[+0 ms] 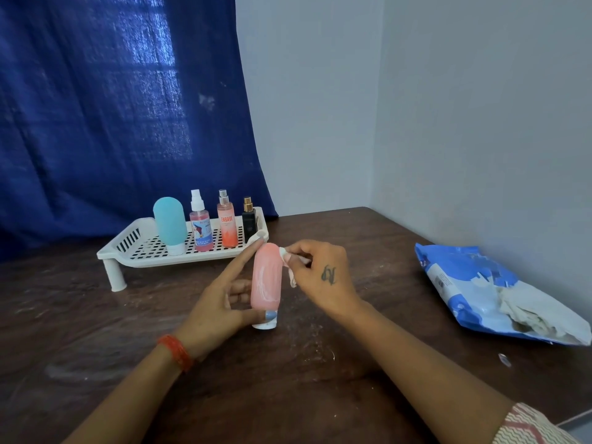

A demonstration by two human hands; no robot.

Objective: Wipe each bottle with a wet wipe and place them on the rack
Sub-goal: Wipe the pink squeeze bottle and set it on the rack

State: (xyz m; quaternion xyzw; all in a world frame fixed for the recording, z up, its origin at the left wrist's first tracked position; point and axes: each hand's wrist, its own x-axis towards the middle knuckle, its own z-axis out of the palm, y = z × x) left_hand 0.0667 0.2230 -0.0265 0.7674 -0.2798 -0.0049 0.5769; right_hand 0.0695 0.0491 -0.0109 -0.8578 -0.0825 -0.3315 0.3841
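A pink squeeze bottle (267, 280) with a white cap stands cap-down on the brown table. My left hand (221, 302) holds it, thumb at the cap and index finger stretched up along its left side. My right hand (320, 274) pinches a small white wet wipe (288, 264) against the bottle's upper right side. On the white perforated rack (134, 248) behind stand a teal squeeze bottle (169, 224), a pink spray bottle (200, 224), an orange spray bottle (226, 224) and a small black perfume bottle (248, 221).
A blue and white wet-wipe pack (480, 290) lies open at the right of the table (96, 315), with crumpled wipes at its mouth. A blue curtain hangs behind the rack. Grey walls meet in the corner at the right.
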